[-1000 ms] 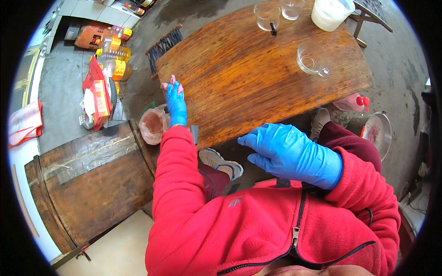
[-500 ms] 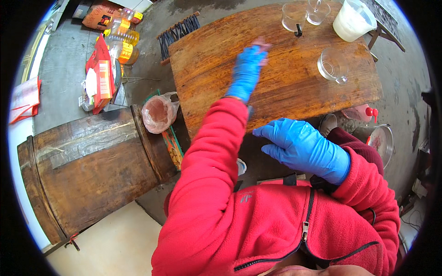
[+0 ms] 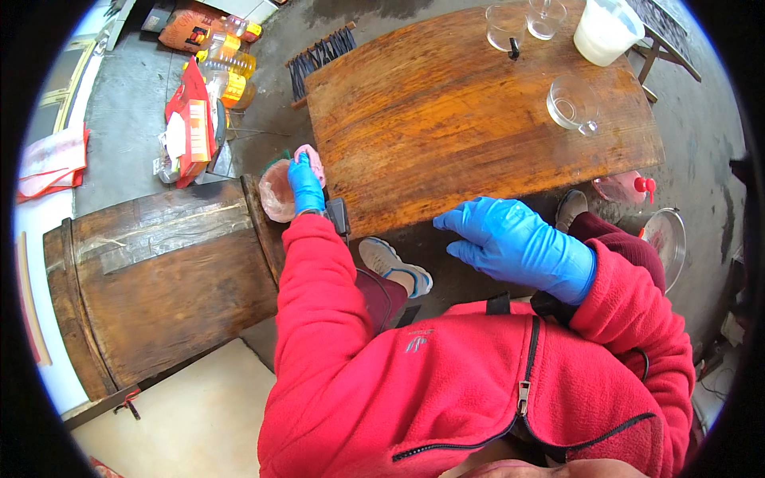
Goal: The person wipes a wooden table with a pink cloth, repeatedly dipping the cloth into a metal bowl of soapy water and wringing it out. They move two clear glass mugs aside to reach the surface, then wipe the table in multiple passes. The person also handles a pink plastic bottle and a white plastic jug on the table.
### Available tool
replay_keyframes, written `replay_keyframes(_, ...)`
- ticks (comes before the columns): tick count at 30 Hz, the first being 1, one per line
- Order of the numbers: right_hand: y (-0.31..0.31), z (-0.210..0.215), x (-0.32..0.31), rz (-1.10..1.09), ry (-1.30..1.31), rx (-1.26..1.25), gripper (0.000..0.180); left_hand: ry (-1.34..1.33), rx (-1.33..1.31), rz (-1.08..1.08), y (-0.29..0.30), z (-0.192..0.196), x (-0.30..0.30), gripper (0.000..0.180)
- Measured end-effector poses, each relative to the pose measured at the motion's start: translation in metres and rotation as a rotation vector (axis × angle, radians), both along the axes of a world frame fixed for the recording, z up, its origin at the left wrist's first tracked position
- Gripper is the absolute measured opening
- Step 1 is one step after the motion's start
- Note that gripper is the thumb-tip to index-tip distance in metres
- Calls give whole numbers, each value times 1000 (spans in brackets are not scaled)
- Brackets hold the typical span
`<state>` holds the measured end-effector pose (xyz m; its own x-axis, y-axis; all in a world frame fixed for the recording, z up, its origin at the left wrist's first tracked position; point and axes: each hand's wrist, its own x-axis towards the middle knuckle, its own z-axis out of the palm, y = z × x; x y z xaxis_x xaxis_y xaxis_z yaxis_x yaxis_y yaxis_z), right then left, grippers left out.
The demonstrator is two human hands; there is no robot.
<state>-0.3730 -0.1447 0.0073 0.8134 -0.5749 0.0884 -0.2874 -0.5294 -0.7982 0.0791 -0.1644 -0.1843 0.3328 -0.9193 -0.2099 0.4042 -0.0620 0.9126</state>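
My left hand (image 3: 306, 185), in a blue glove, grips a pink cloth (image 3: 311, 162) just off the left edge of the wooden table (image 3: 446, 119). Below and beside that hand is a thin plastic bag (image 3: 276, 193), partly covered by it. My right hand (image 3: 518, 243), gloved in blue too, hovers at the table's near edge with its fingers loosely bent and apart, holding nothing. Toward the table's right side stands a clear glass cup (image 3: 567, 107). Two more glass cups (image 3: 505, 30) (image 3: 546, 20) and a white plastic tub (image 3: 607, 33) stand at the far right corner.
On the left lies a dark wooden board-like surface (image 3: 175, 295) with a strip of tape. Oil bottles (image 3: 231, 88) and a red bag (image 3: 191, 127) stand on the floor at far left. A metal basin (image 3: 665, 247) and a red-capped jug (image 3: 621, 187) are at lower right.
My left hand has swept from the tabletop leftward and nearer, past the table's left edge, with the pink cloth in it. My right hand has hardly moved.
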Motion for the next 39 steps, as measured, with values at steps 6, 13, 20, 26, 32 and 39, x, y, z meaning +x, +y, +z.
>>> replay_keyframes(6, 7, 5, -2, 36, 29, -10, 23, -640, -166, -272, 11, 76, -76, 39)
replay_keyframes(13, 16, 19, -11, 164, 232, 28, 31, -462, 103, -147, -38, 33, -127, 32)
replay_keyframes(20, 20, 13, -19, 175, 261, -31, 20, -1096, -74, -120, -51, -36, -250, 34)
replay_keyframes(26, 16, 13, -17, 182, 123, -79, 19, -1621, 23, -627, 8, -15, -355, 57)
replay_keyframes(32, 18, 22, -30, 171, 226, 16, 24, -706, -24, -15, 30, 14, -195, 48)
replay_keyframes(39, 19, 15, -21, 206, 269, -16, 24, -375, -199, 12, -7, -39, -237, 53)
